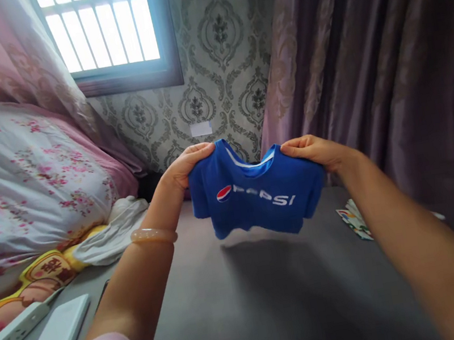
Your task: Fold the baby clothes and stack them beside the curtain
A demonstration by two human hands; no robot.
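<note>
1. While the blue Pepsi T-shirt (255, 214) hung in the air above the grey surface (215, 310), the left hand (191, 161) had its grip closed on one shoulder, beside the collar.
2. The right hand (312, 150) pinched the other shoulder in the same closed manner.
3. This wide hold probably served to keep the collar stretched and the printed front spread open.

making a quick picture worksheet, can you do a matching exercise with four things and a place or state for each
1. blue shirt
2. bracelet
3. window
4. power strip

A. around the left forearm
B. white, at the picture's lower left
C. held between left hand and right hand
D. barred, bright

Pairs: 1-C; 2-A; 3-D; 4-B
</note>
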